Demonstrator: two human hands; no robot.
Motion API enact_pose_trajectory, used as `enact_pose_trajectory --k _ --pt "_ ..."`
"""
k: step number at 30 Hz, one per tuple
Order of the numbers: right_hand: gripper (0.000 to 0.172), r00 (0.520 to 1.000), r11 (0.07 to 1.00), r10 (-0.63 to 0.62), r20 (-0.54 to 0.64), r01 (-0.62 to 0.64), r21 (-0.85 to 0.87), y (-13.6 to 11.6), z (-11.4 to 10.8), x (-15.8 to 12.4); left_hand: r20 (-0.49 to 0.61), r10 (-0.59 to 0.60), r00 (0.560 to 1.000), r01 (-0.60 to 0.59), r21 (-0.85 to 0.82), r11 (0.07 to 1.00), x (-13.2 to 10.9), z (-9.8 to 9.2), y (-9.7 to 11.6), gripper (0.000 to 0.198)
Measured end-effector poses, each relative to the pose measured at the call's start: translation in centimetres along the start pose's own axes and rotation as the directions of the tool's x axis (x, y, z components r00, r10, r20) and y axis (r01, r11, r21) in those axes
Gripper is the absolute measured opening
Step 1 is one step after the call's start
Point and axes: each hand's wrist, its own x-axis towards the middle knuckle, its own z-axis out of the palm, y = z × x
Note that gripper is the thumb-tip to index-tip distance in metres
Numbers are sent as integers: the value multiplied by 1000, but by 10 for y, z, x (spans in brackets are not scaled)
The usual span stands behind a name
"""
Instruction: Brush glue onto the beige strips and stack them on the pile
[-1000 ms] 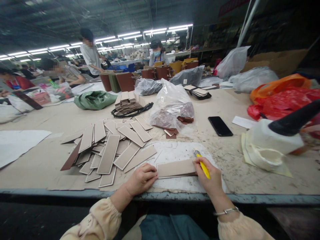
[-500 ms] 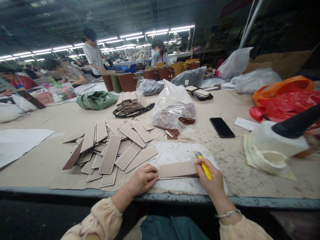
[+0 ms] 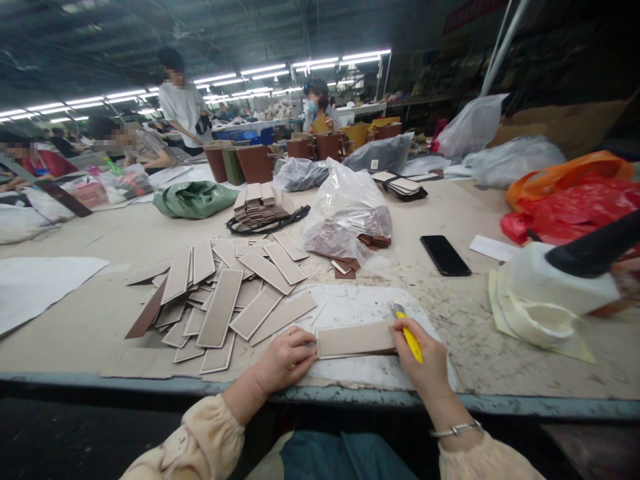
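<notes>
A tan rectangular leather strip lies flat on a white cutting sheet near the table's front edge. My left hand, fingers curled, grips the strip's left end. My right hand is closed on a yellow utility knife at the strip's right end, and its fingers also touch the strip. To the left lies a loose spread of several similar tan strips.
Behind stand a stack of strips, a clear bag of brown pieces, a black phone, a green bag, and a white container with a black handle at right. Other people work at the far tables.
My hands and the strip have hardly moved. The standing person in the background has turned slightly.
</notes>
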Motion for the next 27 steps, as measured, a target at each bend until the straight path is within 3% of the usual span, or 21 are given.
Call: enact_pose_trajectory --k 27 --pt "11 998 997 -70 -3 69 -29 1 2 2 -7 18 1000 -17 40 999 -1 1 0 14"
